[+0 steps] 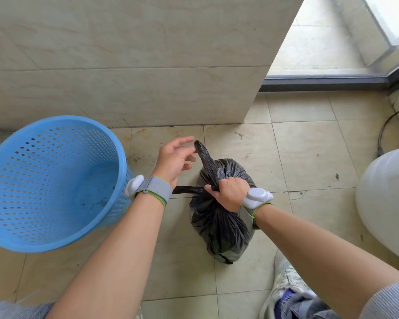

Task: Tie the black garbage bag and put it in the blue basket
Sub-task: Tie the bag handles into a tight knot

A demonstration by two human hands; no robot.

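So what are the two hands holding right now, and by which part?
The right hand grips the black garbage bag at its gathered neck. The left hand is open, fingertips at the tip of one twisted tail, not clearly gripping it.

The bag (219, 217) sits on the floor (309, 157), centre. The basket (53, 183) stands to its left, a wall (124, 65) beyond both. A jug (387, 203) stands far right. A shoe (283, 286) lies near right.
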